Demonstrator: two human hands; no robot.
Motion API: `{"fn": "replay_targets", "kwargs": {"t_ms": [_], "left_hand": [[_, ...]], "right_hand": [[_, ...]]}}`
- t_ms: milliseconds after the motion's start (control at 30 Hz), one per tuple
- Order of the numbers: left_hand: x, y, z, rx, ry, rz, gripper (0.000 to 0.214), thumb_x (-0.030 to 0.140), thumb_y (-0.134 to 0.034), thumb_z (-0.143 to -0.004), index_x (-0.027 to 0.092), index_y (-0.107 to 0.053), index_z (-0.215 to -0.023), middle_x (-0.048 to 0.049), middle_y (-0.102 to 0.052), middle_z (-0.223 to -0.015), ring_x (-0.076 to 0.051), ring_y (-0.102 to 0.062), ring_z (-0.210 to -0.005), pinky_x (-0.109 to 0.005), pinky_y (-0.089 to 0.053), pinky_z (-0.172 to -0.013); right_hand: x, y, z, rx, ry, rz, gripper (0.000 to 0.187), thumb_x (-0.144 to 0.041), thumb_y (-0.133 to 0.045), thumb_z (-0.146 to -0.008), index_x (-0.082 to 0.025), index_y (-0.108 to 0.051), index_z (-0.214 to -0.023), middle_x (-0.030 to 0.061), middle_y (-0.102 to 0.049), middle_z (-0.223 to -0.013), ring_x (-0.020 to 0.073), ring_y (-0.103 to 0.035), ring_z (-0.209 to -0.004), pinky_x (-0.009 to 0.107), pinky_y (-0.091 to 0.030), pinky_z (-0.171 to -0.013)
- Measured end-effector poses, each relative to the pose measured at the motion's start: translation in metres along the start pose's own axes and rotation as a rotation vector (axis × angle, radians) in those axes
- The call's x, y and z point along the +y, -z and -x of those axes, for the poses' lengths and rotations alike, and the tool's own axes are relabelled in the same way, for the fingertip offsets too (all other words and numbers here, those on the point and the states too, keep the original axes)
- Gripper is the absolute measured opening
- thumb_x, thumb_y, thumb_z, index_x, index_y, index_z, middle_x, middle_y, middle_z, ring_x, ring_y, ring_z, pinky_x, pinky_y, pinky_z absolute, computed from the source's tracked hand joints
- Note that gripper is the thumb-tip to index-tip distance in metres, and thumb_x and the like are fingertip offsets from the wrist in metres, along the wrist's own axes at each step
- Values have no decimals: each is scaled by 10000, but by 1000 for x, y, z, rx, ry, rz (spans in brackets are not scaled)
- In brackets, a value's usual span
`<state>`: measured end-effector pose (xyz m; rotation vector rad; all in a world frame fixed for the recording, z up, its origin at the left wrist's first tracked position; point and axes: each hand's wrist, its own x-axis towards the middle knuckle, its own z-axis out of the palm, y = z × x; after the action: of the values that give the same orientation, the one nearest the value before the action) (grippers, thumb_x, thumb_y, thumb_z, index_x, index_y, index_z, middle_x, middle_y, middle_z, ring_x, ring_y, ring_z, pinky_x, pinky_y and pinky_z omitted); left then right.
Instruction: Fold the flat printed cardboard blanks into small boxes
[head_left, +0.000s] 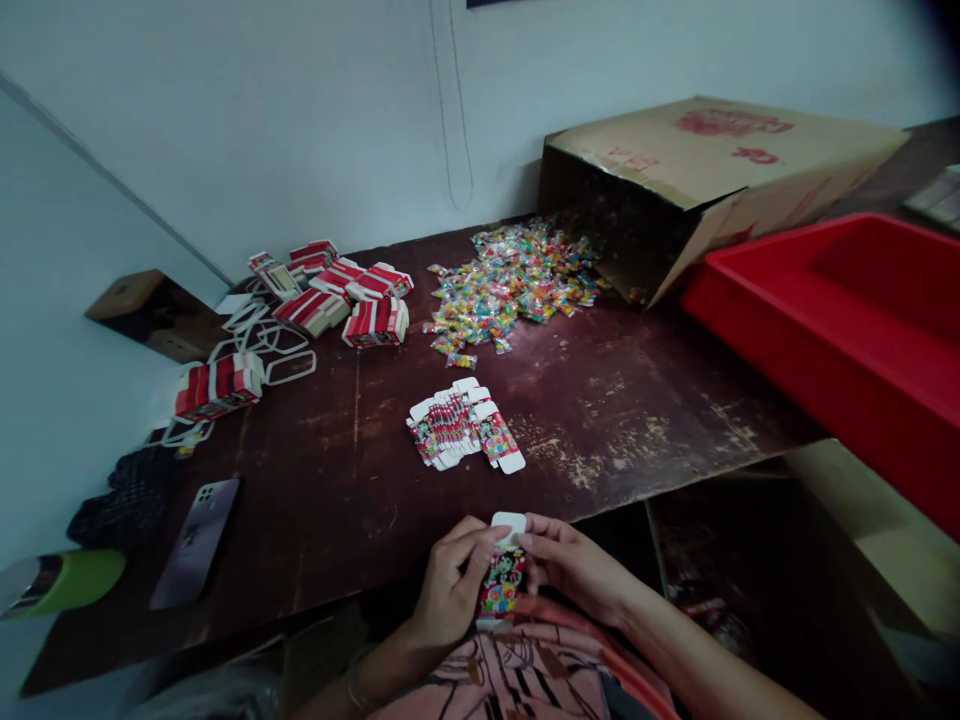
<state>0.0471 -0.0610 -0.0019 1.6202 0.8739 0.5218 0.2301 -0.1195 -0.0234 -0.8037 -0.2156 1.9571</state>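
Observation:
Close to my body, past the table's front edge, I hold a small printed candy box (501, 580) with a cartoon figure on it and a white flap at its top. My left hand (451, 582) grips its left side, thumb near the flap. On the right side, my right hand (571, 562) pinches the box by the upper edge. A fanned stack of flat candy boxes (454, 425) lies on the table just beyond my hands. Farther back spreads a heap of small wrapped candies (517, 285) in many colours.
Bundled red-and-white boxes (375, 322) and loose white bands (259, 330) lie at the back left. A phone (196, 545) and a green-and-grey object (75, 580) rest at the left. To the right stand an open carton (720, 160) and a red tray (817, 350).

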Motion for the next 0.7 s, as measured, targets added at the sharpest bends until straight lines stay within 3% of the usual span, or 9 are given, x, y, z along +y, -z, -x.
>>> {"fn": "replay_targets", "kwargs": {"t_ms": [100, 167, 233, 300, 400, 467, 600, 700], "left_hand": [[3, -3, -1, 50, 150, 211, 392, 339, -505, -904, 223, -606, -1265, -53, -607, -997, -177, -573, -921, -276, -422, -848], [4, -6, -3, 70, 348, 506, 589, 289, -549, -847, 252, -411, -1419, -33, -601, -1024, -178, -572, -954, -296, -416, -891], [5, -9, -6, 2, 537, 797, 722, 238, -562, -775, 240, -317, -1454, -28, -609, -1009, -175, -581, -938, -309, -426, -883], [4, -12, -7, -134, 625, 964, 689, 234, -566, -724, 200, -400, -1392, -42, -628, -974, -177, -593, -881, -315, -442, -835], [1, -15, -5, -280, 629, 1004, 476, 273, -574, -696, 147, -576, -1155, -52, -644, -865, -163, -594, -734, -305, -448, -736], [-2, -17, -5, -272, 623, 971, 361, 274, -578, -686, 141, -605, -1021, -49, -647, -829, -150, -589, -686, -293, -444, -702], [-9, -20, -5, -195, 623, 930, 349, 253, -551, -688, 146, -582, -1019, -40, -651, -811, -143, -588, -656, -291, -445, -676], [-9, -20, -4, -194, 611, 887, 349, 267, -525, -700, 124, -595, -1011, -56, -659, -796, -154, -589, -650, -296, -438, -664]], "right_hand": [[-3, 1, -1, -20, -58, -23, 253, -210, -774, -744, -103, -675, -951, 21, -683, -788, 38, -593, -532, 148, -518, -546], [-6, 3, -2, -28, -114, -40, 265, -177, -789, -712, -106, -675, -941, 14, -682, -779, 45, -607, -554, 156, -531, -566], [-11, 5, -3, -40, -141, -19, 261, -172, -781, -710, -110, -676, -941, -4, -668, -722, 51, -609, -556, 190, -557, -615], [-17, 5, -6, -47, -132, 60, 245, -181, -778, -704, -107, -679, -915, -13, -660, -677, 49, -597, -528, 222, -573, -637], [-26, 1, -12, -55, -145, 252, 258, -199, -801, -645, -104, -682, -853, 7, -690, -699, 55, -596, -492, 217, -565, -568], [-30, -2, -18, -81, -174, 397, 248, -215, -796, -622, -105, -689, -818, 10, -702, -695, 65, -603, -478, 205, -548, -526], [-36, 0, -30, -113, -176, 605, 170, -218, -757, -626, -101, -704, -738, -19, -666, -588, 72, -603, -464, 183, -530, -501], [-40, 5, -35, -133, -253, 577, 263, -212, -771, -606, -112, -728, -845, -2, -694, -681, 65, -597, -483, 158, -505, -461]]}}
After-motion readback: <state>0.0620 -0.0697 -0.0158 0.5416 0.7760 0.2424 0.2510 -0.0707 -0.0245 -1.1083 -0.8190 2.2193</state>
